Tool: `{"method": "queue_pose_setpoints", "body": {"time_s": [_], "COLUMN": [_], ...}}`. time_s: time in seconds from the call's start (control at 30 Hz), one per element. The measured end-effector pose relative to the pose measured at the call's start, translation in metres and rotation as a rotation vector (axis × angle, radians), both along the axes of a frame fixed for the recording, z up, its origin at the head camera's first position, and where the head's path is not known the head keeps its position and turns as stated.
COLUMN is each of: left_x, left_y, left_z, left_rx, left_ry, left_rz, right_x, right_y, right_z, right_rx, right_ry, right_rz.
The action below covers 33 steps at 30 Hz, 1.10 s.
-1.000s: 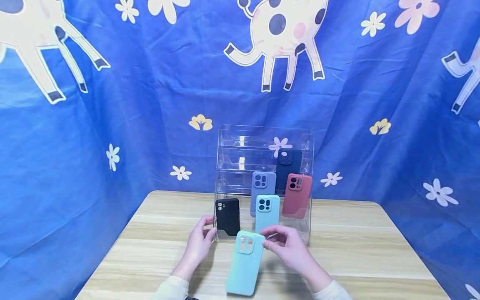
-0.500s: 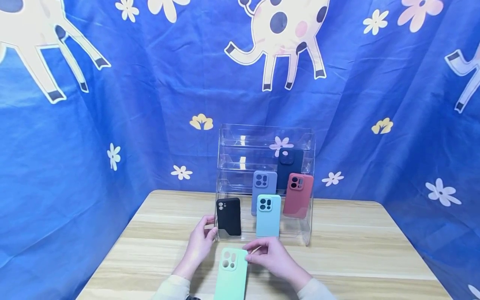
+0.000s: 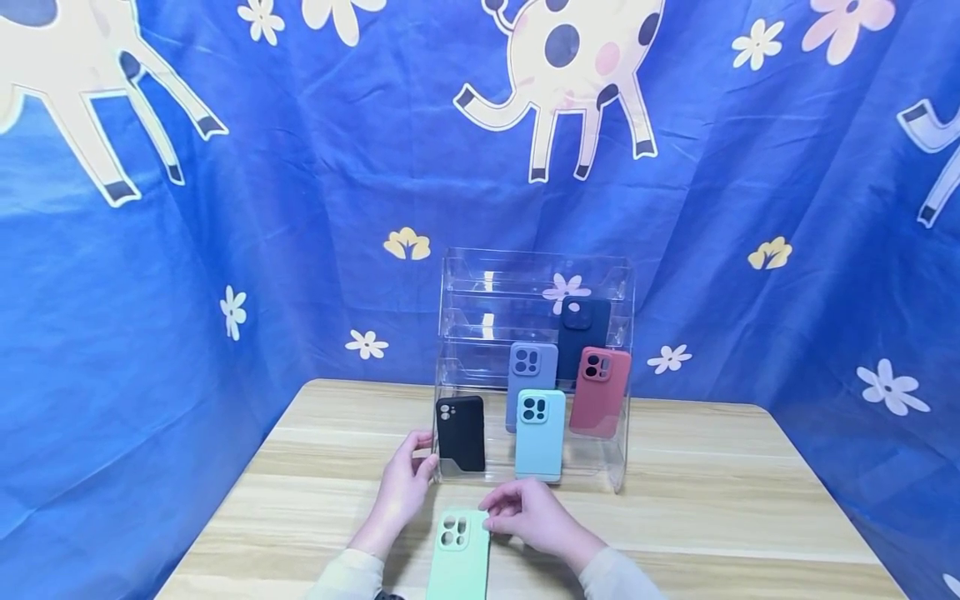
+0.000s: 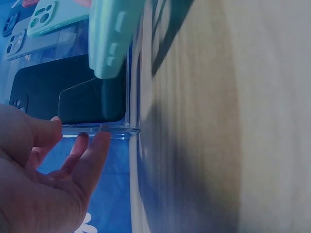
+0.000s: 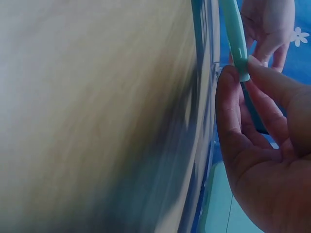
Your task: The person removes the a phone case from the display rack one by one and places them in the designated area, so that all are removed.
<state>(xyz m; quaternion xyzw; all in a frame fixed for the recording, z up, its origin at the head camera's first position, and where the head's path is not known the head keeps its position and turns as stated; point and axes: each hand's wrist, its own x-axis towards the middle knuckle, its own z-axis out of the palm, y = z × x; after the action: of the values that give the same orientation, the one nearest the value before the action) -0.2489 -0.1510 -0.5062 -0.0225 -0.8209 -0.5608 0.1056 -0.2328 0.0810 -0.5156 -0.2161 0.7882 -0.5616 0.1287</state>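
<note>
With thumb and fingertips, my right hand [image 3: 528,517] pinches a mint green phone case [image 3: 459,558] by its upper right edge, in front of the rack. The case's lower end is cut off by the head view. My left hand [image 3: 401,492] grips the lower left side panel of a clear plastic display rack [image 3: 480,479]; in the left wrist view the thumb and fingers [image 4: 97,145] lie on either side of that panel. A black phone case [image 3: 461,433] stands in the bottom tier beside this hand. Right of it, a light turquoise phone case [image 3: 540,433] stands in the same tier.
Higher tiers bear a lavender phone case [image 3: 532,367], a red phone case [image 3: 602,392] and a dark navy phone case [image 3: 583,337]. The rack stands on a wood-grain table [image 3: 720,500]. A blue patterned curtain [image 3: 337,208] encloses the back and sides.
My right hand has carried the mint green phone case left and toward me, away from the rack's front, uncovering the turquoise case's lower part. My left hand has stayed at the rack's side.
</note>
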Motion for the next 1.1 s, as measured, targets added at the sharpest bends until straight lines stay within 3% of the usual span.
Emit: {"method": "queue_pose_setpoints", "body": {"time_s": [0.47,0.87,1.1], "left_x": [-0.002,-0.001,-0.001], "left_y": [0.0,-0.002,-0.001], "left_z": [0.0,-0.003,-0.002], "left_rx": [-0.002,-0.027,-0.032], "left_ry": [0.004,0.003,0.001], "left_rz": [-0.004,0.003,0.011], "right_x": [0.0,0.006,0.008], "right_y": [-0.007,-0.012,-0.011], "right_z": [-0.006,-0.004,-0.004], "right_rx": [0.089,0.087,0.12], "right_ry": [0.024,-0.011,0.032], "right_rz": [-0.087,-0.123,-0.147]}}
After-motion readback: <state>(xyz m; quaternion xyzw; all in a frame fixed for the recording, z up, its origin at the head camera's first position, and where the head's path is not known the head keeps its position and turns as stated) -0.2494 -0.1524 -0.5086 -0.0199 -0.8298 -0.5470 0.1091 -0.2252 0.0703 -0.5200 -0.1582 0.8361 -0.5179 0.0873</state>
